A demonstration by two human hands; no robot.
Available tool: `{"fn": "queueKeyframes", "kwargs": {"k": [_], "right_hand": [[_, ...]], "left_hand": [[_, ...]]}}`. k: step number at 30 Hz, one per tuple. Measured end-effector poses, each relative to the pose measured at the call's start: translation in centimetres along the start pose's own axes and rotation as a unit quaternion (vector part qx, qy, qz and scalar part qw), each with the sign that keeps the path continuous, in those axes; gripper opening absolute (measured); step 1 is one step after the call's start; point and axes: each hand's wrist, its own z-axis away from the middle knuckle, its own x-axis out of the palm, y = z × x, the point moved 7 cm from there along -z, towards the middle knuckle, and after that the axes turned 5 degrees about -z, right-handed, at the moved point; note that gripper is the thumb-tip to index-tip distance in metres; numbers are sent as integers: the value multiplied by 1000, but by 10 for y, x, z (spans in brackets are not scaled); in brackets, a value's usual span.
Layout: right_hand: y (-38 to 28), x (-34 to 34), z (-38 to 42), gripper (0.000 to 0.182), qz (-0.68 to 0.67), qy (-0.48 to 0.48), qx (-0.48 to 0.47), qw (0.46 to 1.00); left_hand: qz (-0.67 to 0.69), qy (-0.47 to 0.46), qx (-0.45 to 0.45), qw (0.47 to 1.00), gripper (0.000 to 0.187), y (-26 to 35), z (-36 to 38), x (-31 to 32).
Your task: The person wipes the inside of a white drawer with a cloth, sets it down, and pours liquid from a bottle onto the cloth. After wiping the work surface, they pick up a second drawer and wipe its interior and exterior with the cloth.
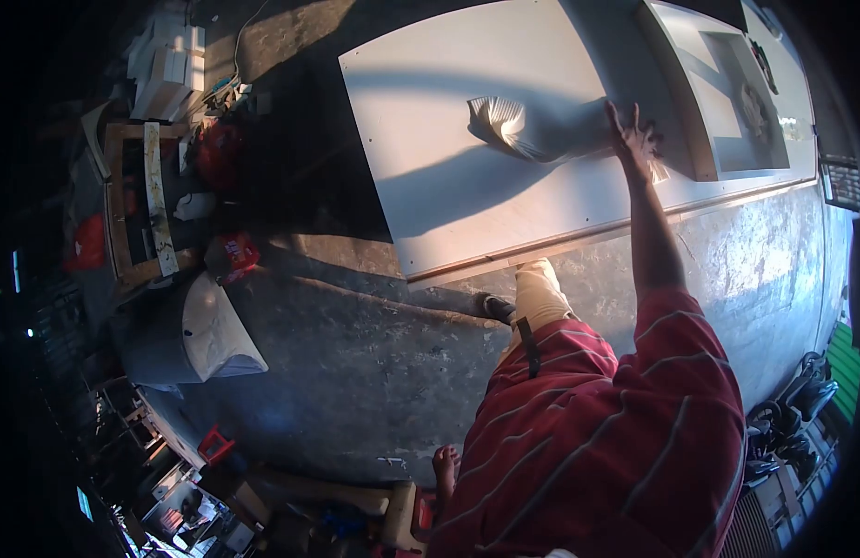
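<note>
My right hand [636, 139] reaches out over a large pale panel [430, 130], its fingers spread apart. Just below the wrist a small ribbed light piece [660, 172] shows, partly covered by the hand. To the left on the same panel lies a crumpled, pleated light-coloured sheet [500, 123], which may be cloth or paper. A raised box-like frame [695, 112] with a recessed opening stands on the panel right of my hand. My left hand [446, 459] hangs low beside my body, small in view, with fingers loosely bent apart and nothing visible in them.
A wooden frame [123, 205] and stacked white pieces [169, 65] stand at the left. A curved pale piece [216, 330] and a red bag [234, 256] are on the concrete floor [355, 381]. Motorbikes [788, 418] are at the lower right.
</note>
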Motion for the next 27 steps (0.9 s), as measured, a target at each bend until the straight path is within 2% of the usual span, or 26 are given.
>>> {"fn": "queueKeyframes", "kwargs": {"k": [1, 2, 3, 4, 5, 6, 7, 8, 9, 11, 12, 13, 14, 16, 17, 19, 20, 21, 22, 23, 24, 27], "right_hand": [[-23, 6, 18, 97, 10, 37, -13, 999], [-34, 39, 18, 95, 27, 78, -75, 994], [-58, 51, 44, 91, 83, 99, -91, 987], [-79, 76, 70, 83, 103, 168, -201, 960], [-106, 93, 104, 79, 138, 158, -263, 942], [-126, 111, 140, 67, 33, 127, -328, 935], [-147, 140, 175, 65, 199, 115, -326, 917], [-167, 151, 221, 66, 37, 24, -387, 921], [-184, 186, 265, 61, 63, -30, -458, 886], [-214, 211, 351, 51, -26, -121, -600, 790], [-226, 213, 377, 41, -63, -117, -633, 763], [-238, 218, 389, 31, -80, -248, -619, 741], [-247, 217, 396, 27, -179, -189, -625, 736], [-270, 182, 378, 22, -374, -272, -533, 709], [-276, 159, 367, 22, -372, -269, -534, 710], [-273, 108, 318, 16, -514, -341, -331, 714], [-271, 75, 297, 24, -508, -379, -255, 730], [-267, 60, 272, 22, -548, -402, -240, 693], [-262, 5, 255, 21, -597, -408, -222, 654], [-255, -18, 231, 18, -641, -416, -216, 608], [-245, -57, 214, 18, -593, -431, -241, 636], [-206, -150, 166, 19, -553, -366, -278, 695]], "left_hand": [[3, 3, 0, 1000, 27, 3, 4, -2], [3, 4, 0, 1000, 27, 12, 13, -3], [0, 8, -8, 1000, 27, 22, 22, -2], [-3, 13, -16, 1000, 28, 29, 30, -3], [-3, 14, -16, 1000, 28, 28, 33, -4], [-3, 22, -32, 999, 28, 23, 34, -3], [-3, 30, -48, 998, 29, 19, 34, -2], [-3, 32, -49, 998, 29, 17, 35, -1], [-3, 26, -23, 999, 29, 18, 36, 2], [-3, 21, 1, 1000, 29, 2, 28, 7], [-6, 17, 62, 998, 29, -7, 15, 9], [-9, 13, 122, 992, 28, -9, 15, 11], [-11, 14, 120, 993, 28, -10, 16, 9], [-16, 13, 120, 993, 28, -7, 13, 9], [-18, 13, 113, 993, 28, -6, 10, 10], [-18, 9, 109, 994, 27, 0, 1, 9], [-19, 6, 110, 994, 27, 4, -4, 7], [-21, 3, 111, 994, 27, 9, -9, 6], [-22, 0, 110, 994, 27, 13, -13, 2], [-29, -5, 111, 993, 27, 21, -19, 0], [-32, -6, 110, 993, 27, 27, -24, -4], [-52, -10, 113, 992, 27, 56, -38, -16]]}}
